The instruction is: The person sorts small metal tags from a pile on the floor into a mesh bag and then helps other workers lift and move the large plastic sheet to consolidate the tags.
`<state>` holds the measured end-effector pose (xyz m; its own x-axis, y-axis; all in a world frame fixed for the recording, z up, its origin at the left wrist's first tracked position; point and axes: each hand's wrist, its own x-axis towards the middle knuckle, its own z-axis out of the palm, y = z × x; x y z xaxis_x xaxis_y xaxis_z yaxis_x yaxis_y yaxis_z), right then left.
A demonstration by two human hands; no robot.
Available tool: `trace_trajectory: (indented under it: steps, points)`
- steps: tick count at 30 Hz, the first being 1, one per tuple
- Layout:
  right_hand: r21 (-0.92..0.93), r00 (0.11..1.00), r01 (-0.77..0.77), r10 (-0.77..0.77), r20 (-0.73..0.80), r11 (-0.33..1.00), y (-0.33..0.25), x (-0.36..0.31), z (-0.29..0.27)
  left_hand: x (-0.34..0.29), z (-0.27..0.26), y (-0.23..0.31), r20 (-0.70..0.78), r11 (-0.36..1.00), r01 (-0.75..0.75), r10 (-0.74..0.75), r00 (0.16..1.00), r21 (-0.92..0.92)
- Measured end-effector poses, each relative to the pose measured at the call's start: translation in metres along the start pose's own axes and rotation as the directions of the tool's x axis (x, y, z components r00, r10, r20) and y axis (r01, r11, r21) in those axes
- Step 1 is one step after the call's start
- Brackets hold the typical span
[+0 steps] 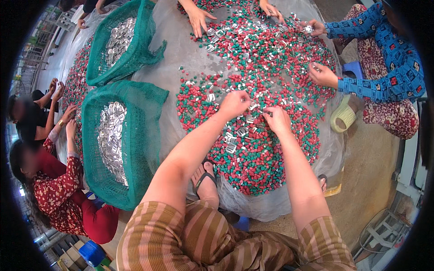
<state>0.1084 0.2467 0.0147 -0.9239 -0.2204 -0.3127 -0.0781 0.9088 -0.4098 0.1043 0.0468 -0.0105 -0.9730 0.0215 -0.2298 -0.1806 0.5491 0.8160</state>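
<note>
A wide pile of small red and green cone-shaped pieces point(262, 167) is spread on a clear plastic sheet point(169, 67), with flat silver buckles scattered among them. Over its middle, my left hand point(235, 104) is closed with the fingers curled; what they hold, if anything, is hidden. Beside it on the right, my right hand point(278, 121) has thumb and fingers drawn together in a pinch. Whatever lies in that pinch is too small to name. A few loose buckles point(231, 143) lie on the pile just below my hands.
Left of me stand a basket lined with green netting point(151, 135) and another green-netted basket point(92, 67), both holding silver buckles. A co-worker in blue sleeves point(361, 86) reaches in from the right. Another person's hands point(197, 19) work across the pile. More people sit at left.
</note>
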Motion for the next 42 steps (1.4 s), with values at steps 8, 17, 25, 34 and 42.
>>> trace_trajectory:
  steps: [8, 17, 25, 34, 42]
  points:
    - [-0.175, 0.993, -0.013, 0.034, 0.114, 0.984, -0.021, 0.008, -0.012, -0.019, -0.101, -0.02, 0.177, 0.589, 0.329, -0.302, 0.937, -0.738]
    - [0.054, 0.988, -0.145, 0.148, -0.053, 0.988, -0.016, 0.006, -0.003, -0.031, -0.074, -0.044, -0.238, 0.74, 0.219, -0.082, 0.968, 0.636]
    - [0.95, 0.956, -0.282, -0.128, 0.265, -0.138, 0.01, -0.021, -0.028, -0.023, -0.082, -0.042, 0.102, 0.797, 0.228, -0.207, 0.973, -0.56]
    - [0.908, 0.915, -0.394, -0.035, 0.402, 0.143, 0.001, -0.007, -0.015, -0.031, -0.022, -0.011, 0.134, 0.91, -0.124, 0.076, 0.988, 0.396]
    - [-0.004, 0.995, 0.032, -0.031, 0.099, 0.999, -0.044, -0.009, 0.007, -0.041, -0.057, -0.007, 0.207, 0.974, 0.049, -0.003, 0.978, -0.22]
